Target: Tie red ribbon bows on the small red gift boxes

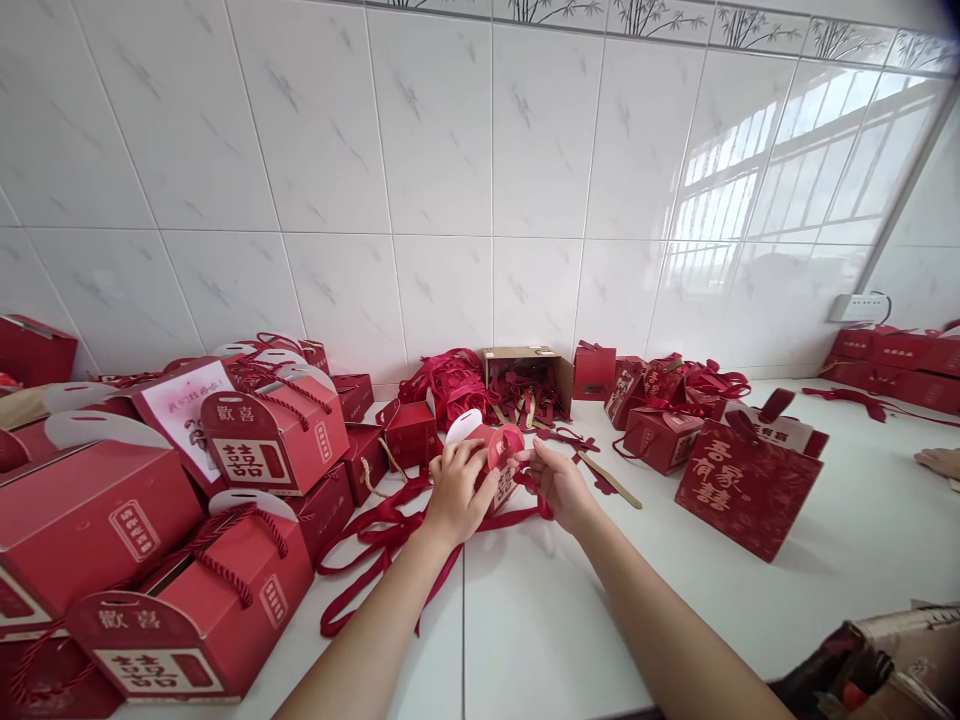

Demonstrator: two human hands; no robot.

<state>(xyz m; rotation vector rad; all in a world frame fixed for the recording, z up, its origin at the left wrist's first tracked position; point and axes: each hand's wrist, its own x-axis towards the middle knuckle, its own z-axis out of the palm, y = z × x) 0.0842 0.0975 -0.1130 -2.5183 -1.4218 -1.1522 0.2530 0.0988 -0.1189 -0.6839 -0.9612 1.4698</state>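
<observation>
A small red gift box point(505, 488) stands on the white table in front of me, its rounded end flap up. My left hand point(463, 487) is closed over the box's left side and top, fingers bent across it. At the box's right side, my right hand point(556, 484) pinches a dark red ribbon point(517, 518). The ribbon passes along the foot of the box. More of the same red ribbon point(341, 562) lies in loose loops on the table to the left. My fingers hide part of the box and where the ribbon meets it.
Red handled gift boxes point(255, 590) are piled at left. At the wall stand a heap of ribbon point(444, 385) and an open carton point(566, 380) of tags. Several red boxes point(660, 440) and a square one point(750, 490) stand at right. Another person's hand point(939, 460) shows at the right edge.
</observation>
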